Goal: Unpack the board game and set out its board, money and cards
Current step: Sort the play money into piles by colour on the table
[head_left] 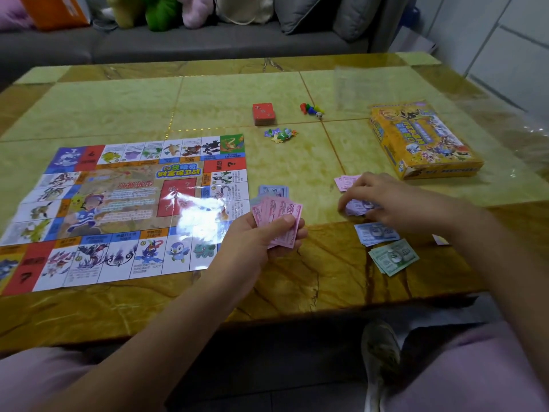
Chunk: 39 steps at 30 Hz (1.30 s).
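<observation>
Desk: glossy yellow-green marble top [118, 108], with a grey sofa [208, 43] behind it.
Board: paper game board [124, 209] spread flat on the desk's left side.
Left hand: the left hand [267, 233] grips a fan of pink notes [279, 217] just right of the board.
Right hand: the right hand [386, 200] has its fingers curled onto purple notes [358, 207] on the desk.
Money: blue stack [375, 233] and green stack [393, 257] lie near the front edge.
Cards: red deck [263, 114] lies beyond the board, near the pawns [310, 109].
Box: yellow game box [424, 141] sits at far right.
</observation>
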{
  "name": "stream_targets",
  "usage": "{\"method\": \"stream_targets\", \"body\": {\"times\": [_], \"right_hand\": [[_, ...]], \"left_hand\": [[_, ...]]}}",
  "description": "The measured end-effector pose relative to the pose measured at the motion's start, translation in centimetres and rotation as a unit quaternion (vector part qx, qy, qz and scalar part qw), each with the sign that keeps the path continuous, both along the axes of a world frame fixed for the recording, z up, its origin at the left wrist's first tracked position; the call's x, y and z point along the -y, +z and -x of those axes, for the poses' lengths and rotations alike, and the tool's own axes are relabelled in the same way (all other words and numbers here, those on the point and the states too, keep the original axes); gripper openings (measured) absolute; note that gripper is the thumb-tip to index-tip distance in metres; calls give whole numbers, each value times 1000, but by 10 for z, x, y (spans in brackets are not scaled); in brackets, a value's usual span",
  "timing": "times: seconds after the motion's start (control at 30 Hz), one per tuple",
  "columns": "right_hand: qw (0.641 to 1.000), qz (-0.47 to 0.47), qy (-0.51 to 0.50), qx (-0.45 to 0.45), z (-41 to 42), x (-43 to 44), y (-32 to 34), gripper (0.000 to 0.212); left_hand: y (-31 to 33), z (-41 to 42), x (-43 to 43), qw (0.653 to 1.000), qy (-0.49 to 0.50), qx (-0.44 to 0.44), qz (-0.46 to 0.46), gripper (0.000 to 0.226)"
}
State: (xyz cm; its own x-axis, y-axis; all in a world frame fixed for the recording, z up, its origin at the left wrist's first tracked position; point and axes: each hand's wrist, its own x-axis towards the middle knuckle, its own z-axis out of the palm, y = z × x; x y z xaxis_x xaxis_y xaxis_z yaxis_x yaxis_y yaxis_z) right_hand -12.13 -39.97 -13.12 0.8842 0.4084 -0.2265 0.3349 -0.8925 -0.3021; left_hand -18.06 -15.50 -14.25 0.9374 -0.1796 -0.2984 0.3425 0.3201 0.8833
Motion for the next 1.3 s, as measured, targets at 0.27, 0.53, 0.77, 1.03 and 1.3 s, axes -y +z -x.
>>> {"method": "stream_targets", "body": {"times": [0.27, 0.53, 0.77, 1.03, 1.3], "right_hand": [[1000, -5, 1, 2, -2, 1, -1, 44], [1000, -16, 6, -2, -1, 3, 0, 41], [1000, -17, 6, -10, -1, 3, 2, 38], [1000, -19, 14, -6, -1, 4, 1, 35], [966, -226, -96, 81, 16, -14, 29, 22]], "left_hand": [[1, 1, -1, 1000, -3, -3, 6, 8], [2, 2, -1, 1000, -11, -2, 6, 9], [3, 3, -1, 1000, -22, -22, 3, 15], [4, 1, 1, 993, -42, -66, 84, 20], [-1, 1, 1, 993, -67, -54, 76, 18]]}}
